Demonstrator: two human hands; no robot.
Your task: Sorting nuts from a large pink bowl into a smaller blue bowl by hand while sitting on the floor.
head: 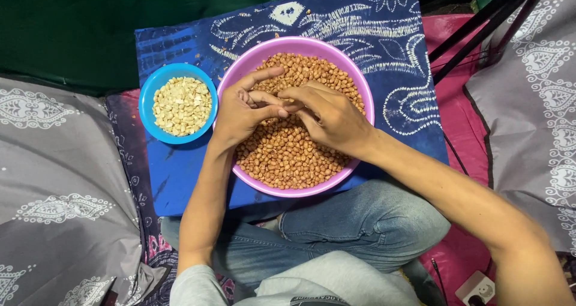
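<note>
Head view, looking down: left hand [240, 111] and right hand [329, 117] meet over the pink bowl [360, 90], fingertips touching at its middle. Left hand half curled, index finger stretched up and to the right, thumb and other fingers pinched toward the right hand's fingertips. Right hand loosely curled, palm down, fingers bent in against the left. What sits in the pinch is hidden; likely a single nut, cannot tell. Both hands rest on or just above the peanuts [282, 156], red-brown, skins on, filling the bowl nearly to the rim. Blue bowl [149, 96] stands just beside the pink one on its left, rims about touching, holding pale skinless nuts [182, 105]. Both bowls on a blue board [396, 60] with white patterning. Board lies over the person's crossed legs in jeans [360, 222]. Grey patterned cloth [54, 180] on both sides. White power strip [477, 288] at lower right.
</note>
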